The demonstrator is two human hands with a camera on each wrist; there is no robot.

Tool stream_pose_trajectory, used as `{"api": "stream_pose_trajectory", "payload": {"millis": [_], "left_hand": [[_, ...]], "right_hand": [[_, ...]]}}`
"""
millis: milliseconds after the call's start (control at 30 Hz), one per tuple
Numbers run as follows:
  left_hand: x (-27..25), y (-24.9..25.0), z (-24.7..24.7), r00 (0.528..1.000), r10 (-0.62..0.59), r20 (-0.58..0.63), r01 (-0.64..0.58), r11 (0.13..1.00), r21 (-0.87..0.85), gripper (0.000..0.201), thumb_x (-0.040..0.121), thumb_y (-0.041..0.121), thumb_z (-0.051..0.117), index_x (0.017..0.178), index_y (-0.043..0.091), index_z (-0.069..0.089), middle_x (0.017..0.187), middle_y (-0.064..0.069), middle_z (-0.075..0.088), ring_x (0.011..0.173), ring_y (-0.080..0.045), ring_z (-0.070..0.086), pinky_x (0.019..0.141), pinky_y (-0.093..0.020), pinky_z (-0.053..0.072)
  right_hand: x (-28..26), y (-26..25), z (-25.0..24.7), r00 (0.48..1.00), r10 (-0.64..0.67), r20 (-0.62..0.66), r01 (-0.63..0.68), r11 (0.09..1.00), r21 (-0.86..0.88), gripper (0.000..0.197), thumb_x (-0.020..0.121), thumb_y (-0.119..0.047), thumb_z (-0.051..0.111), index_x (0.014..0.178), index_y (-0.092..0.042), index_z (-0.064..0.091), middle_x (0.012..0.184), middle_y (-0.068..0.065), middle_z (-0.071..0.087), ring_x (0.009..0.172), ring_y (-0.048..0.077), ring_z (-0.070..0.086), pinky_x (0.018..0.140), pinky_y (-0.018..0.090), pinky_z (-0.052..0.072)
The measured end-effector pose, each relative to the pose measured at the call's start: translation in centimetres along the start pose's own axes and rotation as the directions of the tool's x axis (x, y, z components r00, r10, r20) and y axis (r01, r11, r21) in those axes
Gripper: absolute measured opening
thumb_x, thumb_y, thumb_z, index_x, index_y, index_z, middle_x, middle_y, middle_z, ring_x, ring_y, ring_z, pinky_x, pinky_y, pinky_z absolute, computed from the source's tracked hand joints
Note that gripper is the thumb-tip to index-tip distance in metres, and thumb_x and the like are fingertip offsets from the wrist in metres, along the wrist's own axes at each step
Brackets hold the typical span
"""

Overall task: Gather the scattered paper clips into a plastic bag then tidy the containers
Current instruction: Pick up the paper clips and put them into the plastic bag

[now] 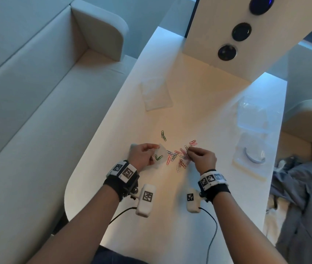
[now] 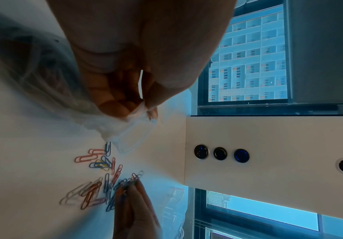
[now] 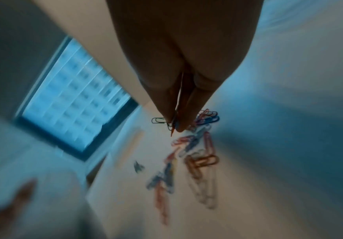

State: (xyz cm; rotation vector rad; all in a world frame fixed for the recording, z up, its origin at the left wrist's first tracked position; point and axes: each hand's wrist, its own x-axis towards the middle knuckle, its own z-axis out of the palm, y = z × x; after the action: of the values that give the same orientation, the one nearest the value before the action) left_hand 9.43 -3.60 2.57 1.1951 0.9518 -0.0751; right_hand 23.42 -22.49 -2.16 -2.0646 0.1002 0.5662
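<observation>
Left hand (image 1: 142, 156): fingers and thumb curled, pinching the rim of a small clear bag (image 1: 159, 156), just left of the clip pile, low over the bench (image 1: 124, 111).
Bag: crumpled and see-through, its mouth turned toward the pile; a few green clips (image 1: 158, 157) show inside it. In the left wrist view its bunched edge (image 2: 133, 127) sits between the fingertips.
Right hand (image 1: 202, 158): fingertips pressed together, pinching a small bunch of clips (image 2: 132, 180) at the far right edge of the pile.
Right wrist view: blurred; the pinched fingertips (image 3: 181, 124) point down at the bench with clips caught between them.
Pile (image 1: 180, 158): red, pink, blue, yellow and clear clips lie loosely heaped on the bench between the two hands, many overlapping.
Stray clips: two dark green ones (image 1: 163, 135) lie apart beyond the pile; two red ones (image 1: 193, 143) lie just beyond the right hand.
Flat clear bag (image 1: 156, 94): lies on the bench well beyond the pile, toward the left edge.
Clear box (image 1: 255, 113): stands on the bench to the right, well apart from the pile.
Clear lid or tray (image 1: 250, 159): lies flat nearer, right of the right hand; whether it is a lid I cannot tell.
Panel (image 1: 237, 35): a white upright at the far end of the bench with round dark buttons in a row.
Sofa (image 1: 37, 92): pale, along the left of the bench.
Cloth (image 1: 299, 197): grey garment heaped on the seat to the right.
Wrists: each bears a dark band with black-and-white markers and a white camera on a cable.
</observation>
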Motion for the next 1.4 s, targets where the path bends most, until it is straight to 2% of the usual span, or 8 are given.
{"api": "stream_pose_trajectory", "payload": {"millis": [100,200,367,600,867,1000,1200,1400], "left_hand": [[0.1,-0.4,0.6,1.0,-0.017,0.002,0.017,1.0,-0.006,0.022,0.093,0.006,0.056,0.088,0.018,0.073,0.077,-0.007,0.064,0.059,-0.016,0.054,0.063,-0.029,0.055],[0.0,-0.6,1.2,1.0,-0.015,-0.003,0.015,1.0,-0.007,0.021,0.093,0.008,0.057,0.087,0.021,0.073,0.074,-0.005,0.065,0.061,-0.017,0.056,0.073,-0.037,0.056],[-0.3,-0.5,2.4,1.0,-0.003,0.009,0.003,0.999,-0.041,0.016,0.094,0.009,0.057,0.099,0.013,0.072,0.086,-0.009,0.069,0.072,-0.021,0.061,0.066,-0.03,0.055],[-1.0,-0.5,2.7,0.999,0.032,0.033,-0.03,0.997,-0.064,0.016,0.095,0.01,0.056,0.095,0.017,0.07,0.093,-0.013,0.072,0.076,-0.022,0.065,0.063,-0.025,0.055],[-1.0,-0.2,1.0,0.998,0.067,0.018,-0.065,0.994,-0.088,0.02,0.095,0.008,0.056,0.092,0.019,0.073,0.092,-0.012,0.072,0.069,-0.016,0.064,0.072,-0.033,0.055],[-0.7,-0.2,-1.4,0.998,0.062,-0.027,-0.064,0.993,-0.097,0.026,0.092,0.01,0.058,0.084,0.025,0.077,0.099,-0.007,0.072,0.089,-0.023,0.066,0.087,-0.042,0.055],[0.0,0.9,-3.2,0.996,0.06,-0.072,-0.066,0.994,-0.092,0.028,0.093,0.008,0.056,0.083,0.025,0.076,0.108,-0.012,0.071,0.103,-0.031,0.067,0.087,-0.043,0.057],[0.3,0.9,-3.6,0.996,0.031,-0.079,-0.043,0.988,-0.151,0.018,0.094,0.005,0.055,0.097,0.011,0.072,0.101,-0.013,0.069,0.081,-0.02,0.065,0.07,-0.026,0.057]], "right_hand": [[-2.0,-1.5,-0.7,0.968,0.188,0.165,-0.249,0.775,0.581,0.022,0.084,0.011,0.064,0.104,0.005,0.068,0.102,0.022,0.07,0.088,0.025,0.071,0.079,0.029,0.06],[-4.2,-3.3,-0.9,0.93,0.131,0.342,-0.337,0.674,0.657,0.022,0.087,0.01,0.058,0.108,0.006,0.065,0.097,0.017,0.073,0.089,0.023,0.071,0.077,0.024,0.059],[-6.0,-4.6,0.8,0.935,-0.034,0.353,-0.06,0.966,0.25,0.015,0.084,0.002,0.069,0.098,0.0,0.073,0.091,0.016,0.074,0.08,0.022,0.072,0.076,0.028,0.059],[-6.1,-5.5,2.2,0.924,-0.122,0.362,0.134,0.991,-0.006,0.031,0.085,0.012,0.055,0.11,0.001,0.069,0.101,0.017,0.073,0.086,0.021,0.072,0.083,0.026,0.058],[-4.5,-7.7,2.1,0.845,-0.399,0.356,0.482,0.856,-0.186,0.022,0.083,-0.001,0.061,0.085,-0.016,0.078,0.081,-0.004,0.074,0.069,0.008,0.07,0.071,0.024,0.059],[0.2,-8.0,3.3,0.821,-0.466,0.331,0.558,0.778,-0.288,0.033,0.089,0.0,0.052,0.108,-0.015,0.074,0.115,0.004,0.071,0.105,0.015,0.065,0.098,0.034,0.051],[3.6,-4.7,6.3,0.579,-0.184,0.794,0.81,0.246,-0.533,0.051,0.1,-0.02,0.04,0.151,-0.023,0.03,0.161,0.002,0.018,0.149,0.027,0.015,0.12,0.044,0.018],[4.3,-2.3,0.8,0.712,-0.12,0.692,0.701,0.182,-0.689,0.059,0.101,-0.047,0.027,0.154,-0.027,0.011,0.163,-0.003,-0.005,0.15,0.024,0.0,0.12,0.053,0.013]]}}
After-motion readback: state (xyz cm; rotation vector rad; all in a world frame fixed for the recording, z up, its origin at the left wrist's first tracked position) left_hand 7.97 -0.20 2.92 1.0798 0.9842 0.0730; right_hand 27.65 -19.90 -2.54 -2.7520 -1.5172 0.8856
